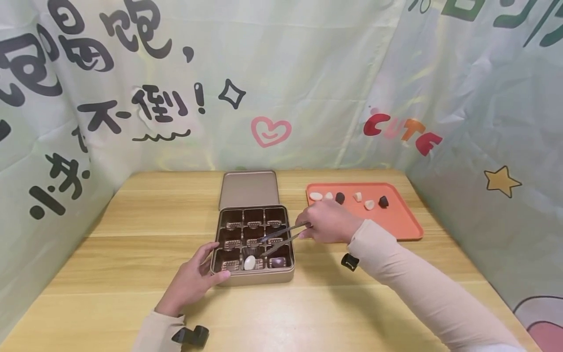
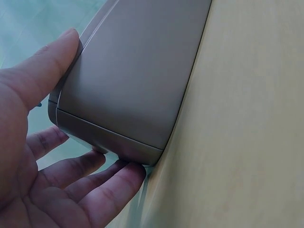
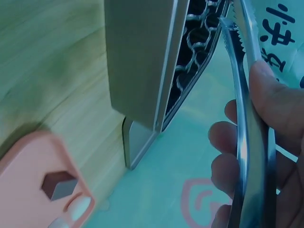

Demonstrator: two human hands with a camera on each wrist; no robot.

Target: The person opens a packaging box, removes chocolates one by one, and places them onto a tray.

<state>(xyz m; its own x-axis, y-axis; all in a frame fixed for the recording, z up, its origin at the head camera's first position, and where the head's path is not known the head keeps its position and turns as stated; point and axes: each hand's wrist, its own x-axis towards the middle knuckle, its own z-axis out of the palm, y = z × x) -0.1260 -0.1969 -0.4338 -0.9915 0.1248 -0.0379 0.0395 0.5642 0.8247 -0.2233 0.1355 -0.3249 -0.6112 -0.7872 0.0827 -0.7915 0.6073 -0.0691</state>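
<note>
My left hand [image 1: 190, 280] grips the front left corner of a brown metal box [image 1: 252, 279], its thumb at the front rim and its fingers at the left side; the left wrist view shows the fingertips [image 2: 126, 183] against the box's end. In my right hand [image 1: 330, 221] is a pair of metal tongs [image 3: 251, 142] with toothed tips, reaching over the box. The tips are spread apart above the front middle compartment. A white egg-shaped piece [image 1: 249, 263] lies there, just left of the nearer tip. The front right compartment holds a dark purple piece [image 1: 277, 262].
Behind the box lies its lid [image 1: 249, 189]. An orange tray [image 1: 402, 222] stands at the right, with white pieces [image 1: 315, 196] and dark pieces [image 1: 384, 202] near its back edge. A printed cloth [image 1: 316, 98] hangs round the wooden table [image 1: 145, 225].
</note>
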